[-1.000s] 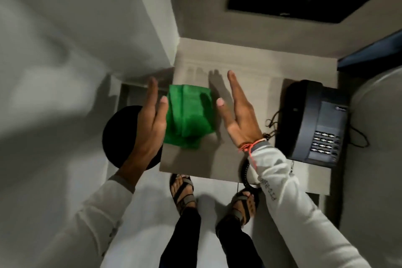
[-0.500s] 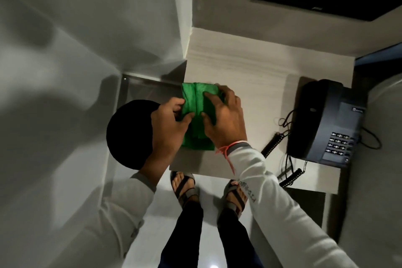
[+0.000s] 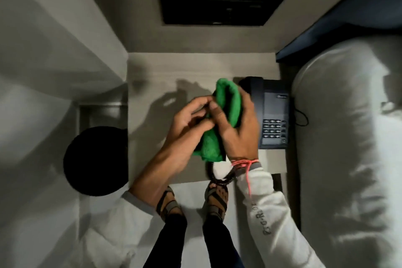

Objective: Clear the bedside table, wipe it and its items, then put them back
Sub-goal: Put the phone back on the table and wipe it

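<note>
Cloth (image 3: 228, 111) now lifted, in both hands.

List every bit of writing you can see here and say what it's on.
Right sleeve: lettering runs along it, too blurred to quote.
Telephone: a small label near its top right corner, too small to read.
Telephone keypad: key markings too small to read.
Green cloth, bedside table: no text.

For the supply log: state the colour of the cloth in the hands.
Bright green cloth, clearest in the head view.
</note>
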Tool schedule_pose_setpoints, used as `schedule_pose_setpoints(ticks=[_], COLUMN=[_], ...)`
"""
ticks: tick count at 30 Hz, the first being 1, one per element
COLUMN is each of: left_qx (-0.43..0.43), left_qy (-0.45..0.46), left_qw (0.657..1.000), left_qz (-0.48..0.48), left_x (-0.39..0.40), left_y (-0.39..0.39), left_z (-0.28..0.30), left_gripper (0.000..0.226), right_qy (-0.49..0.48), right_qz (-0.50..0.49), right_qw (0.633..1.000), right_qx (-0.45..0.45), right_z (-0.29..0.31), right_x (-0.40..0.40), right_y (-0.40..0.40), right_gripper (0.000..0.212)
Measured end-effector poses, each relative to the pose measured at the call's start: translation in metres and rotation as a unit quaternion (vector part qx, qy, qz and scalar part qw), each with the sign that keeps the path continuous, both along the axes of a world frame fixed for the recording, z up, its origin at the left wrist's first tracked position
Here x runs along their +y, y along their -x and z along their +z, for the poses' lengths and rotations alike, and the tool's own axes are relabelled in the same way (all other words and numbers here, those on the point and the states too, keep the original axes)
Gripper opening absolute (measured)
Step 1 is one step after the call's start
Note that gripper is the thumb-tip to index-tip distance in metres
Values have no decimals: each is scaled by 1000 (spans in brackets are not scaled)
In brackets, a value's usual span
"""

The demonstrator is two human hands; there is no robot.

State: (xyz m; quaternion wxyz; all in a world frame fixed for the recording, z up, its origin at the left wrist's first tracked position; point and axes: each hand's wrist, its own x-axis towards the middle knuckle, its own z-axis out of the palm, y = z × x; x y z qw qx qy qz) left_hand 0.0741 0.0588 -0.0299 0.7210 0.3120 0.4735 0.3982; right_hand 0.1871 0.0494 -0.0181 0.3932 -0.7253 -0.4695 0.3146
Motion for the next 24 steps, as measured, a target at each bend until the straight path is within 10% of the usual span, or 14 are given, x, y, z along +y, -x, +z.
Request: schedule_pose_setpoints(ticks=[4,7,11,15,24], left_qx=[37,248,613,680,724], left_qy=[-73,-158,-326,-362,-406], left_qw=[996,954,698,584,531], left_qz=[20,56,-173,-256,-171], left_x=[6,10,19,14,9], left_y=[-46,-57,-42,-31,-35], left_z=[10,-17,-89,-146,-164], left_gripper=[25,24,50,60,58], right_qy=[-66,-50,123,139,28], right_qz=[-80,-74,39,87,56], right_qw=[991,980,927,899,897], right_qx=[-82,-178,-353,-405,-437], right_z=[12,5,-32,-77,-132], right_x=[3,20,47,33,-79], right_y=[-65,-103,-111,-102,-95], right_gripper=[51,59,70,79,62])
